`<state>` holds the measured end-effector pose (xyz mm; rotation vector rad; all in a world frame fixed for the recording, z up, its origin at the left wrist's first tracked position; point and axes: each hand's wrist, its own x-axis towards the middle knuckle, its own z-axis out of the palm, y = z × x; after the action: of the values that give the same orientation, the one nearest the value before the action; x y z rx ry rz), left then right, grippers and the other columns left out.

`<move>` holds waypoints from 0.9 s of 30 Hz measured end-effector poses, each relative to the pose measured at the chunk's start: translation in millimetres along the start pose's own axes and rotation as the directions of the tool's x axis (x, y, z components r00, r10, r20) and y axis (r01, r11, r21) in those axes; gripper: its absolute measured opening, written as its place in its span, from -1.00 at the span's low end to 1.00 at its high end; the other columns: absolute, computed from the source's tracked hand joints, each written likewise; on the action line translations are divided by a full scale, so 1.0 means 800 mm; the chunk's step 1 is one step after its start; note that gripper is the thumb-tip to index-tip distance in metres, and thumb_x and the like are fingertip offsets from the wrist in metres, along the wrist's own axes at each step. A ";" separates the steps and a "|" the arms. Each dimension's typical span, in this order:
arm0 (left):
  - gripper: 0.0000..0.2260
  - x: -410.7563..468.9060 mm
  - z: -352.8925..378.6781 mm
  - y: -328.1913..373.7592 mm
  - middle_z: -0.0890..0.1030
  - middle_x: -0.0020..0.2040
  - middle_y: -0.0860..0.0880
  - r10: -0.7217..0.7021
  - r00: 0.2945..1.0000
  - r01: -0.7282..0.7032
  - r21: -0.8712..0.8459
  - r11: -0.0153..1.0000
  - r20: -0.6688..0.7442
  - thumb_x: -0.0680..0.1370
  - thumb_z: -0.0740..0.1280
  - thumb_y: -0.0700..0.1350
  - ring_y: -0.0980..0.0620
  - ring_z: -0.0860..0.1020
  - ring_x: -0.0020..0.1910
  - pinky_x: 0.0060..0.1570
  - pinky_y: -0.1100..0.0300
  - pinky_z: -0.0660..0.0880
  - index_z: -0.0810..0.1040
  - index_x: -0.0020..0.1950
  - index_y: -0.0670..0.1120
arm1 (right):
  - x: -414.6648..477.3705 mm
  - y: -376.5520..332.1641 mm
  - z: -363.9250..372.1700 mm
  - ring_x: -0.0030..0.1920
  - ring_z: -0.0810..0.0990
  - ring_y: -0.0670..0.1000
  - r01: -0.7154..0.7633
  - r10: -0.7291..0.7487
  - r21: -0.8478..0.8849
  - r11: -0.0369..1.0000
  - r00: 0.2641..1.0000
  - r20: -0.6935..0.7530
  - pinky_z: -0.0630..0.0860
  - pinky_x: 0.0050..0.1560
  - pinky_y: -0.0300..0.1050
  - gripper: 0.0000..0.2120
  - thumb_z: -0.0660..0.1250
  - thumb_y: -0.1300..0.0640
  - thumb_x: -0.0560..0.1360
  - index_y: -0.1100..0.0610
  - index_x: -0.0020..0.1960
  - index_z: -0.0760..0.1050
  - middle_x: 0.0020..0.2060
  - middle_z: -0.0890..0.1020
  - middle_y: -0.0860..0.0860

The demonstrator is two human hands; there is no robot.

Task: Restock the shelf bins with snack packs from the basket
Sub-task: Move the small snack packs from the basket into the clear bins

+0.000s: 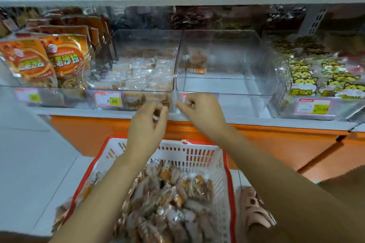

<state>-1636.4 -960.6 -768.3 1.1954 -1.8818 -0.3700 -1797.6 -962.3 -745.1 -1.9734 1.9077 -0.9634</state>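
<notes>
Filling step: left hand (147, 122) and right hand (201, 110) are curled at the bin fronts, and I cannot tell whether they hold anything. Next move: feed the sparse bin (237, 104) at one o'clock with packs (167, 193) from the basket (197, 156) at six.

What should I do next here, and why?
Probably lower a hand into the basket for snack packs and fill the nearly empty bin. The left hand and right hand are up at the shelf edge; whether either holds a pack is unclear.

white slotted basket (199, 156) with red rim; orange shelf base (276, 144); orange packs (65, 59).
</notes>
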 end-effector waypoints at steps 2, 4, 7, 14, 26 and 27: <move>-0.74 -0.039 0.002 -0.027 0.47 -0.40 0.01 -0.163 0.973 0.149 0.093 0.984 0.163 0.61 0.24 -0.07 0.09 0.43 -0.42 -0.38 0.17 0.28 0.44 -0.27 -0.09 | -0.030 0.010 0.032 -0.36 0.44 0.01 0.050 -0.039 -0.057 0.997 0.982 0.187 0.28 -0.34 -0.10 -0.59 0.28 -0.14 0.52 0.06 -0.39 0.32 -0.47 0.44 -0.03; -0.75 -0.076 0.005 -0.054 0.52 -0.37 -0.03 -0.331 0.889 0.240 0.293 0.925 0.316 0.60 0.24 -0.06 -0.03 0.50 -0.35 -0.35 0.13 0.27 0.49 -0.23 -0.14 | -0.063 0.028 0.069 -0.22 0.53 0.05 0.098 -0.054 -0.086 0.991 0.907 0.417 0.39 -0.25 -0.10 -0.69 0.29 -0.08 0.54 0.14 -0.23 0.49 -0.32 0.58 0.03; -0.85 -0.127 0.009 -0.087 0.62 -0.14 -0.01 -0.527 0.718 0.246 0.543 0.803 0.454 0.58 0.24 -0.06 0.02 0.54 -0.21 -0.24 0.19 0.42 0.59 -0.03 -0.05 | -0.114 0.061 0.117 0.05 0.56 0.09 0.039 0.041 -0.100 0.994 0.721 0.691 0.51 0.07 -0.04 -0.77 0.32 0.09 0.52 0.18 0.12 0.53 0.05 0.60 0.09; -0.79 -0.165 0.018 -0.094 0.59 -0.20 -0.05 -0.579 0.607 0.250 0.560 0.790 0.545 0.60 0.22 -0.06 0.03 0.56 -0.25 -0.35 0.26 0.42 0.60 -0.03 -0.13 | -0.155 0.100 0.168 -0.15 0.56 0.02 -0.629 0.440 -0.065 0.774 0.462 0.770 0.51 -0.04 -0.12 -0.62 0.35 -0.21 0.44 0.13 -0.13 0.53 -0.21 0.56 0.04; -0.83 -0.168 0.009 -0.092 0.64 -0.09 0.01 -0.598 0.588 0.442 0.403 0.802 0.545 0.61 0.21 -0.13 0.15 0.52 -0.33 -0.36 0.32 0.46 0.57 0.06 0.08 | -0.111 0.057 0.170 0.01 0.56 0.05 -0.611 0.412 -0.046 0.790 0.474 0.778 0.53 0.14 -0.12 -0.80 0.30 0.18 0.55 0.27 0.12 0.48 -0.01 0.57 0.09; -0.84 -0.163 0.006 -0.093 0.63 -0.15 0.04 -0.600 0.589 0.459 0.387 0.800 0.541 0.62 0.21 -0.12 0.15 0.51 -0.33 -0.36 0.35 0.44 0.55 -0.01 0.09 | -0.104 0.048 0.161 -0.04 0.52 0.04 -0.478 0.372 -0.094 0.874 0.530 0.762 0.51 0.10 -0.13 -0.89 0.28 0.14 0.56 0.20 -0.07 0.47 -0.17 0.53 0.03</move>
<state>-1572.7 -887.8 -883.2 1.9839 -2.1134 -1.0612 -1746.6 -923.0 -889.1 -1.3559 1.6050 -0.0422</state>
